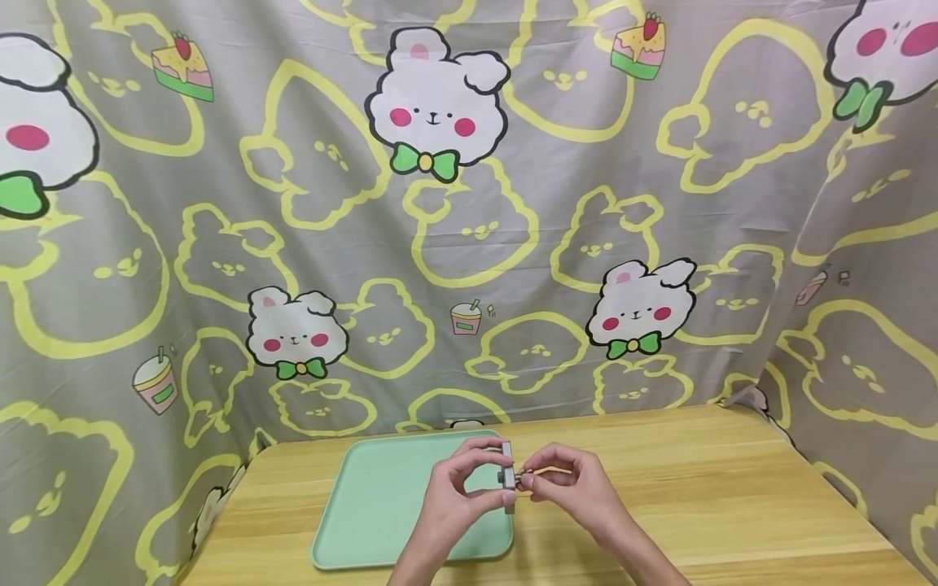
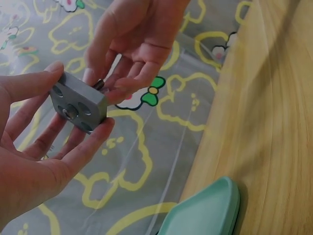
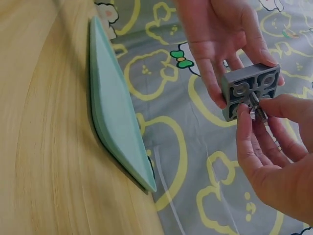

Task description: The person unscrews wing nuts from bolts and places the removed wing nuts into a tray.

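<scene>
Both hands up in the air, working one part: grey square block [image 2: 78, 95] with a hole near each corner, held in front of the tray's right edge as the head view has it, off the desk [image 1: 696, 488]. Left hand [image 1: 456, 488] grips the block by opposite edges, thumb on one, fingers on the other, spread about as wide as the block. Right hand [image 1: 582, 488] nearly closed, thumb and index pinching at a threaded screw [image 3: 254, 99] on the block's ribbed side, remaining fingers loosely bent. Second bit of thread shows by the fingertips; can't tell if same screw or another. Depth of engagement can't be read either. Main risk, I'd say: screw slips, since the pinch is small and the metal likely slick; it could drop and roll off the desk, as green tray [image 1: 381, 496] is only partly underneath, if at all. Cross-threading possible if the screw goes in tilted, because both sides are hand-held with nothing bracing them. Block could also twist in the left hand under turning force, as only its edges are held.
</scene>
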Available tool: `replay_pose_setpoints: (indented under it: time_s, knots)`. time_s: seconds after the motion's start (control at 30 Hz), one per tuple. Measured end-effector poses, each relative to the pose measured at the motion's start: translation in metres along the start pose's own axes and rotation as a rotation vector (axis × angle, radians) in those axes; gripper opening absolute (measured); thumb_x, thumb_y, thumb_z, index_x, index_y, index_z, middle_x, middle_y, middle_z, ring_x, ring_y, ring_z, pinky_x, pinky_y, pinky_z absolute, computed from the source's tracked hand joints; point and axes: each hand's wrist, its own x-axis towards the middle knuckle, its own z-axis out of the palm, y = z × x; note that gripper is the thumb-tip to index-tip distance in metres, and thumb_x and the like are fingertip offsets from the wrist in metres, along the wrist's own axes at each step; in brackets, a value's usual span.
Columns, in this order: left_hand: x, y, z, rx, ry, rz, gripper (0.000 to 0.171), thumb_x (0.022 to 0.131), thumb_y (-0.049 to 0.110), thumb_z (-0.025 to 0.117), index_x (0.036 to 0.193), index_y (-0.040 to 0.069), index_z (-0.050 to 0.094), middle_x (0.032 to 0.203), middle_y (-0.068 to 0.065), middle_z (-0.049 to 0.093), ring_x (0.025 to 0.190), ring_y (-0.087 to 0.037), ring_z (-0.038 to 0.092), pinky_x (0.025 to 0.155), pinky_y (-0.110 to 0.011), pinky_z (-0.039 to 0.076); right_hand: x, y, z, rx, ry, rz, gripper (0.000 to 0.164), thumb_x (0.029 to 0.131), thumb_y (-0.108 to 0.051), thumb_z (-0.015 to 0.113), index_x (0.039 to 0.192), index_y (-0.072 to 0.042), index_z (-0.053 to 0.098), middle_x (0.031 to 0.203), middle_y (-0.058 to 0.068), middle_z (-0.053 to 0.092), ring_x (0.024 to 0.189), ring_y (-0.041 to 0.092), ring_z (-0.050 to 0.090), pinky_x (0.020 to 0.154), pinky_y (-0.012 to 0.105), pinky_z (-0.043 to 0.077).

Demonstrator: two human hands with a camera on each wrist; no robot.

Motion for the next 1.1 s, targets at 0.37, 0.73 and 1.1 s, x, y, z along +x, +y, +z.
replay_pose_setpoints:
  time_s: [0.37,0.73,1.1]
  knots:
    - [-0.001,0.000,-0.006,-0.014,0.022,-0.009,0.034,0.083,0.000,0.083,0.115,-0.005,0.072,0.142,-0.021,0.054,0.131,-0.034,0.055,0.087,-0.039,0.062,0.000,0.007,0.009,-0.327,0.033,-0.494,0.024,0.088,0.009,0.075,0.093,-0.015,0.070,0.102,0.006,0.073,0.090,0.020,0.073,0.073,0.033,0.064]
    - [-0.002,0.002,-0.008,-0.010,0.041,-0.021,0.031,0.084,-0.001,0.082,0.114,-0.002,0.073,0.141,-0.018,0.056,0.131,-0.030,0.056,0.090,-0.036,0.060,0.003,0.009,0.008,-0.605,0.037,-0.856,0.039,0.075,0.018,0.079,0.095,-0.014,0.068,0.107,0.002,0.072,0.094,0.018,0.072,0.088,0.020,0.058]
    - [-0.003,0.001,-0.012,-0.003,0.042,0.008,0.033,0.082,-0.004,0.083,0.113,-0.006,0.071,0.142,-0.027,0.052,0.132,-0.037,0.053,0.086,-0.037,0.062,-0.001,0.000,0.007,-0.223,0.015,-0.269,0.013,0.099,-0.012,0.069,0.109,-0.003,0.068,0.115,0.015,0.070,0.102,0.023,0.072,0.083,0.039,0.063]
